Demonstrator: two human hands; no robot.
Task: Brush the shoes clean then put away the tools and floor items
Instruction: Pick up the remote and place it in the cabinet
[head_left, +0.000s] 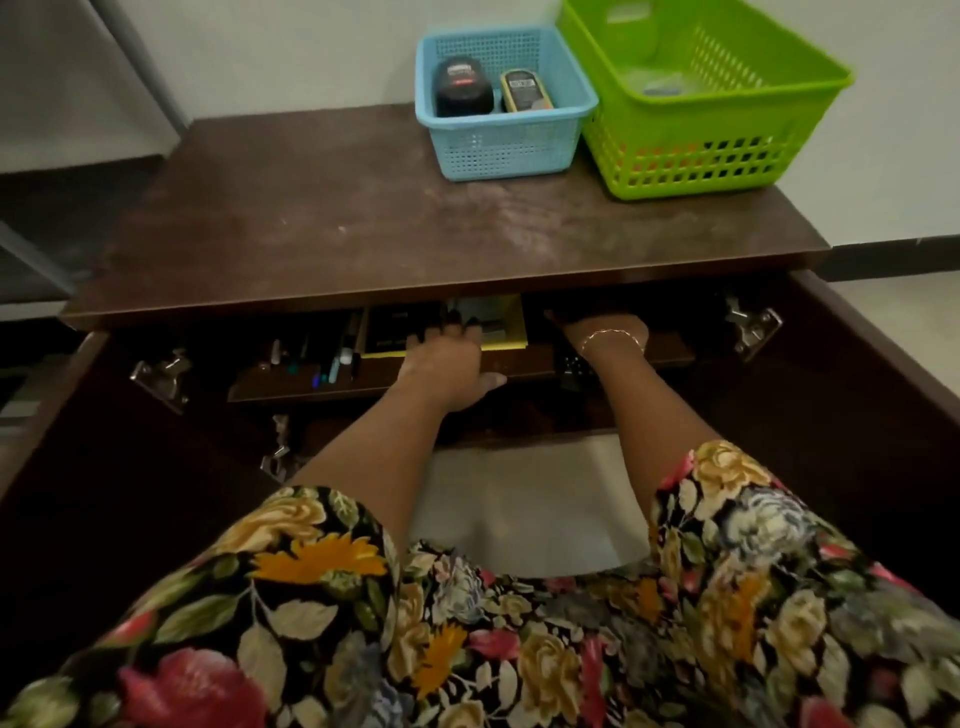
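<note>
Shoe tools first: the only ones the head cam shows are a black tub (462, 85) and a yellow-edged block (524, 91). They sit side by side in the blue basket (498, 150) at the back of the cabinet top (363, 223), with a green basket (701, 161) just beside it. No shoes in shot at all.

This looks like the put-away part. The drawer (530, 361) under the top is pulled out, and there are pens (311, 358) and a yellow pad (511, 325) in it already. To do this bit well, she should probably keep the drawer steady with one hand and find a free spot away from the pens. She should also watch her knuckles under that overhanging top, since there's not much headroom.

Both arms reach straight forward. The left hand (447, 364) grips the drawer's front edge, with the fingers hooked over into the drawer and the thumb tucked underneath. The right hand (608, 332), thin bracelet on the wrist, lies palm-down deeper inside. Its fingertips vanish into the shadow under the top, so there's no telling whether they're spread or holding something.
</note>
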